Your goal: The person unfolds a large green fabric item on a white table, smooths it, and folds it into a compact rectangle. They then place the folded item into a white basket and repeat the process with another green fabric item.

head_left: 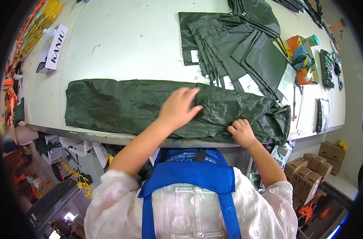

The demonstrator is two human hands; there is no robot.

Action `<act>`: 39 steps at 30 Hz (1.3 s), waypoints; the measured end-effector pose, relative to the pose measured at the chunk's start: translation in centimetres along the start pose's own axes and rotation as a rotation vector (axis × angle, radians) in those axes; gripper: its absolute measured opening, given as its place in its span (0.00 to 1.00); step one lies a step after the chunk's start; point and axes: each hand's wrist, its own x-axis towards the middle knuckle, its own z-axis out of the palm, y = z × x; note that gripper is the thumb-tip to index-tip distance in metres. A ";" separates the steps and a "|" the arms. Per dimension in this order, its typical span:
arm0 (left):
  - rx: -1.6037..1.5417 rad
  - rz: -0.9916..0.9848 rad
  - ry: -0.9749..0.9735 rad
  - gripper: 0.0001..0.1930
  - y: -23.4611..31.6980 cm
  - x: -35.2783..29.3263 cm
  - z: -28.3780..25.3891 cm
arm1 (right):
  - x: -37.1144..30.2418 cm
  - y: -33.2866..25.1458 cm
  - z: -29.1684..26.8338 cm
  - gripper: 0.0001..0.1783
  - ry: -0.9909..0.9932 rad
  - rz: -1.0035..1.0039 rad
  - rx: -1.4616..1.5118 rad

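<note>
A long folded piece of dark green, thin crinkled fabric [141, 99] lies across the near side of the table, bunched and wrinkled at its right end. Over its middle is my left hand [178, 108], fingers apart and a little blurred; whether it touches the fabric I cannot tell. My right hand [242, 132] is closed at the fabric's near edge, with curled fingers pinching it. Just beyond the fabric, a fanned heap of flat dark green pouches [245, 49] with white tags overlaps to the right.
The white table [121, 44] ends in a front edge close to my body. A white box [54, 49] stands at the left. At the right are an orange container [305, 63] of supplies and plastic-wrapped packs [327, 69]. Cardboard boxes [309, 175] are stacked below right.
</note>
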 end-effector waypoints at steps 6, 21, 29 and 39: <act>0.281 -0.149 -0.252 0.22 -0.6 8.8 7.1 | -0.6 0.1 0.8 0.08 0.071 0.031 0.032; -0.003 0.059 -0.003 0.08 1.3 0.7 5.7 | -1.6 -0.4 1.0 0.13 0.004 0.037 0.171; 0.428 -0.023 -0.122 0.12 -0.6 6.9 8.0 | -1.3 -0.2 1.7 0.11 0.006 0.016 0.150; -0.870 -0.847 0.013 0.06 -6.1 4.9 4.7 | -2.5 -1.0 2.6 0.11 0.023 0.045 0.140</act>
